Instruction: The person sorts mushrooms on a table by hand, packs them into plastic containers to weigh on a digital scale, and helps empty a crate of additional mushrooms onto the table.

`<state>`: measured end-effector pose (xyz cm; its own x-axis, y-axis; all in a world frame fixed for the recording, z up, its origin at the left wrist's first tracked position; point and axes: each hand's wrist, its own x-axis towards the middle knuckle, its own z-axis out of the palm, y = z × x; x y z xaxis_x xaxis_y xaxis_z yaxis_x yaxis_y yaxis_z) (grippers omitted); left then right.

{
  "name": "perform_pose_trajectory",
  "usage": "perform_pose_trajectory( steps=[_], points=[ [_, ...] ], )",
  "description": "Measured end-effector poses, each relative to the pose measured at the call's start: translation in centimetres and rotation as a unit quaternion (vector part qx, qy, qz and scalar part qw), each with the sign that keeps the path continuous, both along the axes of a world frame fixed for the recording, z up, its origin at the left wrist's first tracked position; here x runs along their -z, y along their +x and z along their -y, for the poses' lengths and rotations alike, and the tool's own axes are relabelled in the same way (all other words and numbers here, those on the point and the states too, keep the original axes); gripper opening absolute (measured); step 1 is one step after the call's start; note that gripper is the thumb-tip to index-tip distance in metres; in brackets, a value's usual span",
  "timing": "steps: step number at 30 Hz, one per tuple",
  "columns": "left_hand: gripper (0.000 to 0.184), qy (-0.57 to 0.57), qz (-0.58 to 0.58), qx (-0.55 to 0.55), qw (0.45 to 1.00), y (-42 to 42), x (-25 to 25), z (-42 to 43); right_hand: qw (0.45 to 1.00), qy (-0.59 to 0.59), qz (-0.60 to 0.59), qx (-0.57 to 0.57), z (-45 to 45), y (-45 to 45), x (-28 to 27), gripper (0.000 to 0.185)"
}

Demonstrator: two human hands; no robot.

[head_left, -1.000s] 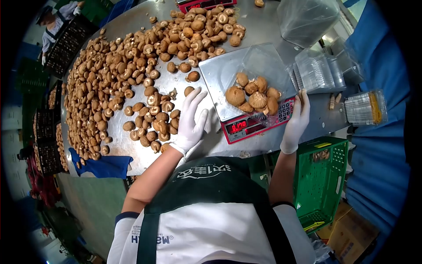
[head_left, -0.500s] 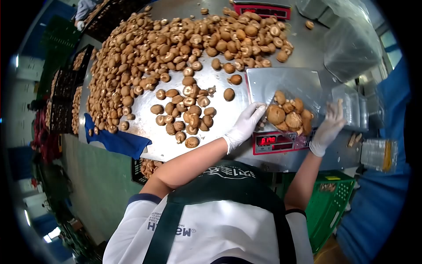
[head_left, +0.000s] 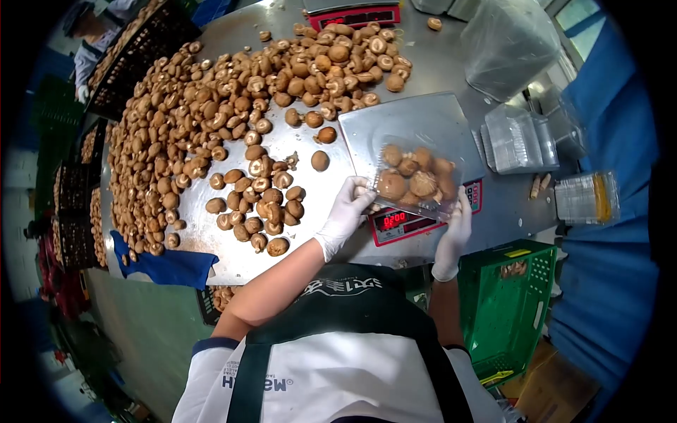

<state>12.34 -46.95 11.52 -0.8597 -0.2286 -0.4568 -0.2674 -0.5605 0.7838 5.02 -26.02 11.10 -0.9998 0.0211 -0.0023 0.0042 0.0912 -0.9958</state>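
Observation:
A clear plastic box [head_left: 417,176] with several mushrooms inside sits on the steel plate of a red scale [head_left: 402,113], its lid lying over them. The red display shows digits that look like 0.200. My left hand [head_left: 345,217], in a white glove, pinches the box's near left corner. At the near right corner, my right hand [head_left: 455,236], also gloved, has its fingers on the box edge. Left of the scale lies a small group of loose mushrooms [head_left: 261,197].
A large mushroom heap [head_left: 190,120] covers the table's left and back. A second scale [head_left: 352,13] stands at the back. Stacked clear boxes [head_left: 515,137] are at right, a green crate [head_left: 504,317] below the right edge. A blue cloth [head_left: 166,266] hangs at left. A person [head_left: 88,42] stands far left.
The clear lid has come down over the mushrooms. My right hand has moved in from the right to the box, my left hand grips its corner, and the display changed from 0.170.

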Motion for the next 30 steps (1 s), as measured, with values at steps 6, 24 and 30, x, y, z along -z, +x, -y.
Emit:
perform_pose_trajectory(
  steps=[6,24,30],
  points=[
    [0.015,0.039,-0.009,-0.042,0.998,0.2,0.0,0.3,0.999,-0.029,0.033,-0.007,1.4,0.7,-1.1,0.052],
    [0.030,-0.217,0.052,-0.036,0.974,11.8,2.2,7.4,0.991,-0.057,0.102,0.070,-3.4,2.1,2.2,0.044],
    [0.023,-0.207,0.082,-0.041,0.974,14.9,3.5,5.6,0.905,0.383,-0.018,-0.186,-6.0,9.6,9.7,0.040]
  ],
)
